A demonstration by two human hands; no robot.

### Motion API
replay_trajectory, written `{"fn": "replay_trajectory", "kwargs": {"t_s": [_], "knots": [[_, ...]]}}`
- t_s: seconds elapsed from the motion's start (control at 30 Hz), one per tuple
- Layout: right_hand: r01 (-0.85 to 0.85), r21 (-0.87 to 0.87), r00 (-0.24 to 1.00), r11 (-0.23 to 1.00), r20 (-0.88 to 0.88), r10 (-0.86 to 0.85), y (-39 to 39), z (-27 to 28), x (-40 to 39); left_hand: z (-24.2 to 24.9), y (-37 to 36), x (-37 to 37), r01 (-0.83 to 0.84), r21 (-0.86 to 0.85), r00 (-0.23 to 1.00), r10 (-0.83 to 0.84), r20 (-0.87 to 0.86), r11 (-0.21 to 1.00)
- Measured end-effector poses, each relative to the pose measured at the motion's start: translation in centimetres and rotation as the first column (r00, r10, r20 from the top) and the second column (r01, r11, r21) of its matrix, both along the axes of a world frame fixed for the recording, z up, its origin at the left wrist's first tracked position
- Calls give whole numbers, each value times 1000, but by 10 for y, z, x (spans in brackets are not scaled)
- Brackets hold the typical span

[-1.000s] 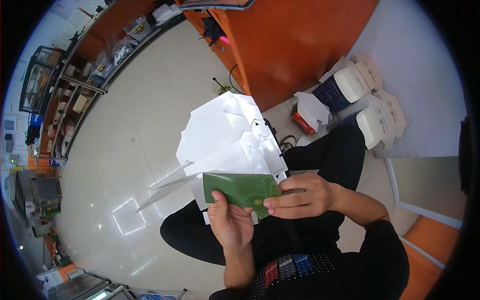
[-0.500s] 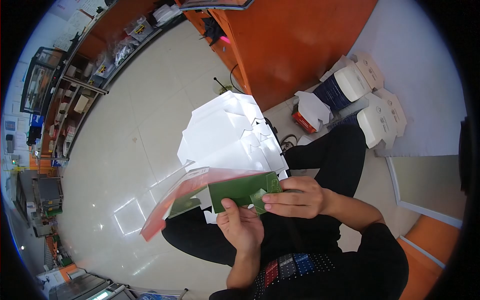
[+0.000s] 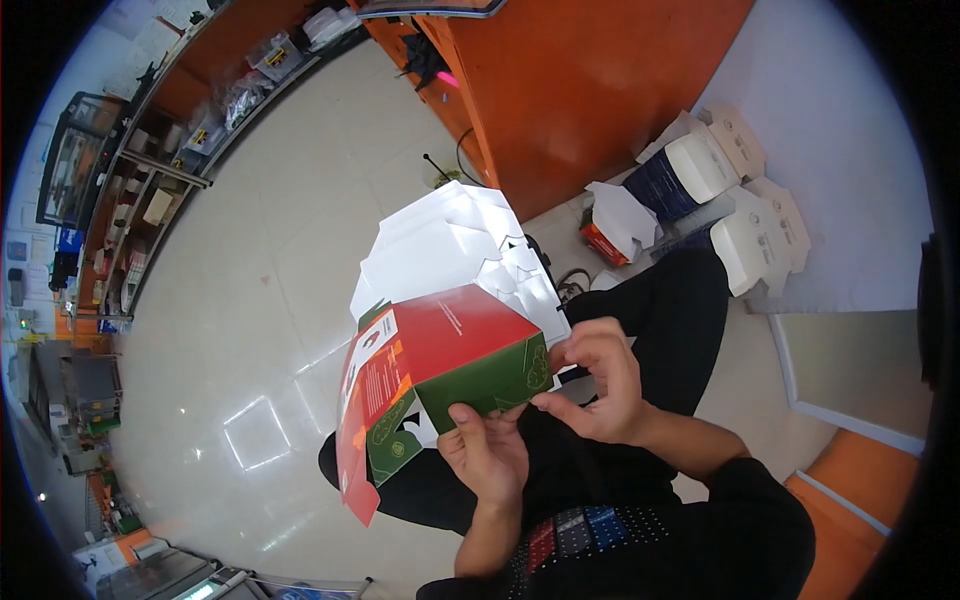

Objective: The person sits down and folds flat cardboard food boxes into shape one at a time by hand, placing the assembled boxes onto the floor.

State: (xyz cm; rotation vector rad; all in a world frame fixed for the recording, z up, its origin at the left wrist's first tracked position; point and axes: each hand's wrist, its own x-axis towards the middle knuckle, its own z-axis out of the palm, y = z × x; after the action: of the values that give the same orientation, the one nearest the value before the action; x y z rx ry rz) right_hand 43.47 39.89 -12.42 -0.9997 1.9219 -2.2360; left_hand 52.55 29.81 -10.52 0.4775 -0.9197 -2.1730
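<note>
A partly folded red and green cardboard box [image 3: 475, 330] is held over my lap, its red face up and a green side toward me. Several loose flaps hang off its left end. My left hand [image 3: 485, 455] grips the lower green edge, thumb on the green panel and fingers underneath. At the right end of that panel, my right hand [image 3: 603, 385] has its thumb and bent fingers around the edge; part of its grip is hidden. Beyond the box lies a stack of white cardboard blanks [image 3: 430, 245], partly covered by it.
Folded cartons with white flaps [image 3: 705, 168] stand on the floor by the wall at right, beside a smaller red-sided box [image 3: 605, 243]. An orange desk [image 3: 600, 90] rises ahead. Shelves with bags and bins [image 3: 240, 100] line the far left.
The box has tilted so its red top and printed side now show. The small green end flap no longer sticks out under my right fingers, and my right hand has opened around the edge.
</note>
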Motion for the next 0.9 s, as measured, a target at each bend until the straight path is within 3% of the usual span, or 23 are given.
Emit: {"fn": "replay_trajectory", "kwargs": {"t_s": [0.03, 0.13, 0.17, 0.3, 0.37, 0.43, 0.47, 0.5, 0.6, 0.67, 0.7, 0.77, 0.87, 0.9], "knots": [[9, -80, 973, 997, 230, 10, -2, 0, 3, -5, 1, 1, 22, 12, 1000, -22, 6, 1000], [-186, 125, 935, 975, 326, 136, 9, -1, -8, -19, 2, 6, 77, 37, 997, -78, 27, 996], [-153, 184, 944, 971, 317, 88, 9, -6, -7, -23, 3, 8, 87, 44, 995, -88, 39, 995], [-374, 335, 835, 865, 528, 156, 19, -8, -16, -28, 0, 11, 98, 40, 994, -100, 48, 994], [-425, 342, 763, 838, 633, 128, 13, -9, -17, -34, -4, 14, 119, -162, 954, -68, 292, 980], [-149, 499, 985, 854, 155, 81, 4, -11, -16, -52, -9, 16, 187, -398, 882, 25, 470, 898], [13, 516, 993, 857, -111, 52, -1, -12, -14, -70, -11, 19, 237, -525, 847, 90, 523, 817], [132, 401, 970, 907, -239, -36, -8, -8, -9, -81, -11, 18, 299, -629, 814, 153, 561, 718], [134, 284, 856, 949, -515, 34, -22, 19, -4, -58, -5, 8, 334, -756, 844, 178, 505, 564], [112, 302, 797, 947, -596, 96, -25, 18, -6, -63, 4, 7, 335, -641, 854, 64, 516, 691], [89, 310, 764, 946, -631, 135, -26, 16, -7, -61, 1, 7, 347, -625, 855, 39, 518, 700], [131, 331, 759, 934, -640, 120, -27, 10, -7, -66, 1, 4, 306, -723, 825, 206, 526, 619], [150, 328, 766, 933, -635, 100, -26, 2, -8, -90, -11, 11, 320, -446, 873, -77, 481, 836], [156, 307, 762, 939, -642, 83, -23, -4, -6, -83, -15, 15, 403, -433, 820, -107, 563, 806]]}}
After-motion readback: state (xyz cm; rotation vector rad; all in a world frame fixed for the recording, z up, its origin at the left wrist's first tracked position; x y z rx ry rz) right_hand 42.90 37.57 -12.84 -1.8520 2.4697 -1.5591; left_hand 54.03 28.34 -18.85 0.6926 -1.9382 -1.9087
